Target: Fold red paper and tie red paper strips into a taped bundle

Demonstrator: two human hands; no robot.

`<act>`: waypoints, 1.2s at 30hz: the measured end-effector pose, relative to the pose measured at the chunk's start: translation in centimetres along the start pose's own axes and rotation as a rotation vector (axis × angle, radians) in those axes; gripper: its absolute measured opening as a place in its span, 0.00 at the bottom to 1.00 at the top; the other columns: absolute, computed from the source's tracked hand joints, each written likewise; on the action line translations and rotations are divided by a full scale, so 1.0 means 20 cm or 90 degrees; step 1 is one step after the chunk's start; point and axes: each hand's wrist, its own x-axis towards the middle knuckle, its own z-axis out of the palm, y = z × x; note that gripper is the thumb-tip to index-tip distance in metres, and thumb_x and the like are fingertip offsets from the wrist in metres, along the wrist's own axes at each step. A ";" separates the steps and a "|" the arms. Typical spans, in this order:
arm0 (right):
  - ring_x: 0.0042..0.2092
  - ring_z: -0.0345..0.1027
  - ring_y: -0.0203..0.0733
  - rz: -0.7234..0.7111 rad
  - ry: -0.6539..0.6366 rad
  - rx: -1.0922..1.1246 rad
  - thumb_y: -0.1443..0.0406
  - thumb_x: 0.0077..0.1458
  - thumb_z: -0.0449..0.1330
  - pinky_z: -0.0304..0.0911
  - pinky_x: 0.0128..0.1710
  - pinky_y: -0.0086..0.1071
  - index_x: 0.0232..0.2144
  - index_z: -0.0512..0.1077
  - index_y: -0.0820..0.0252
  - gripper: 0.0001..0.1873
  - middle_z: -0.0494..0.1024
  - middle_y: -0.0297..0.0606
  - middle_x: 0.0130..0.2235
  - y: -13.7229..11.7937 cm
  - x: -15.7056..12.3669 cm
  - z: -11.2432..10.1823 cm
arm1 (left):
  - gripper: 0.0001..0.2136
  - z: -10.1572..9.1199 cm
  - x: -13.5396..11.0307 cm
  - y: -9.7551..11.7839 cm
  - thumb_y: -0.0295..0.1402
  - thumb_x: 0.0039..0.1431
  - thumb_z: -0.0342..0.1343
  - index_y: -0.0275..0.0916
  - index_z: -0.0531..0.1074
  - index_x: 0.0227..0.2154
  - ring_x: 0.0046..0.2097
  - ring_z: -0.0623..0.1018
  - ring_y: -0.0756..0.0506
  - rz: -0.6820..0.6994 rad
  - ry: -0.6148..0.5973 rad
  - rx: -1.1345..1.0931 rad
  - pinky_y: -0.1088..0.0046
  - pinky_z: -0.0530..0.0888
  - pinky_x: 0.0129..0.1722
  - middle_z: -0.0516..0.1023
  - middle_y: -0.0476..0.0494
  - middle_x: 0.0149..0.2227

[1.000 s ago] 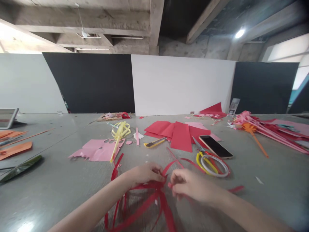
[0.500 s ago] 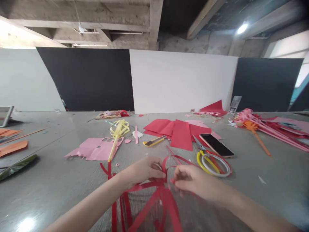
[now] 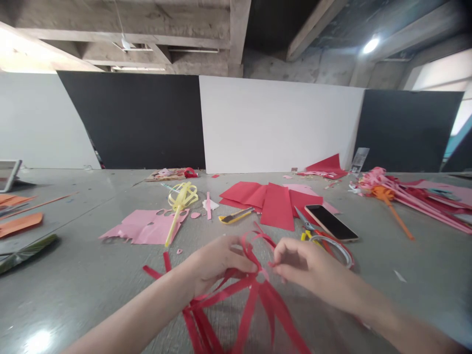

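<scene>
My left hand (image 3: pixel 223 258) pinches a cluster of red paper strips (image 3: pixel 253 309) where they cross. Some strips loop up past its fingertips, while others fan down toward the lower edge of the picture. A small pale patch shows at the crossing point. Just to the right, my right hand (image 3: pixel 304 260) is closed at thumb and forefinger, with a small bit of red paper (image 3: pixel 272 264) at the tips. Whether that bit belongs to a longer strip is unclear. Loose red strip ends (image 3: pixel 167 261) stick out beyond my left forearm.
A roll of tape (image 3: pixel 346 253) and scissors (image 3: pixel 303 219) lie partly behind my right hand, beside a phone (image 3: pixel 332 222). Ahead are red paper sheets (image 3: pixel 277 206), a yellow cutter (image 3: pixel 236 216), a yellow paper-strip flower (image 3: pixel 181 199) and cut pink paper (image 3: pixel 142 227). Orange pieces (image 3: pixel 21 225) lie left.
The red strip cluster has turned and shifted slightly right, its lower strips fanning wider. My right hand has moved a little up and right, now covering more of the scissors and tape.
</scene>
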 end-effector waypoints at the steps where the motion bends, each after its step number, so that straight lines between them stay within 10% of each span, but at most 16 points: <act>1: 0.27 0.60 0.31 -0.003 0.003 -0.002 0.67 0.52 0.53 0.53 0.25 0.24 0.27 0.62 0.57 0.02 0.67 0.27 0.24 0.00 0.00 0.00 | 0.13 0.00 0.00 0.00 0.21 0.36 0.60 0.36 0.68 0.28 0.25 0.73 0.52 0.001 0.004 -0.005 0.78 0.67 0.27 0.74 0.51 0.21; 24: 0.30 0.64 0.34 -0.017 -0.009 0.140 0.67 0.52 0.54 0.57 0.31 0.27 0.27 0.60 0.57 0.04 0.70 0.30 0.25 0.01 0.00 0.03 | 0.05 -0.01 -0.02 0.00 0.27 0.45 0.59 0.37 0.74 0.29 0.28 0.72 0.52 0.032 -0.079 0.048 0.79 0.67 0.28 0.76 0.47 0.27; 36: 0.46 0.61 0.41 0.007 0.048 0.384 0.64 0.47 0.60 0.56 0.45 0.33 0.26 0.64 0.57 0.06 0.68 0.35 0.44 -0.01 -0.02 -0.01 | 0.04 0.02 -0.03 0.02 0.30 0.43 0.60 0.36 0.74 0.19 0.24 0.71 0.52 0.010 -0.038 0.142 0.78 0.66 0.26 0.75 0.50 0.21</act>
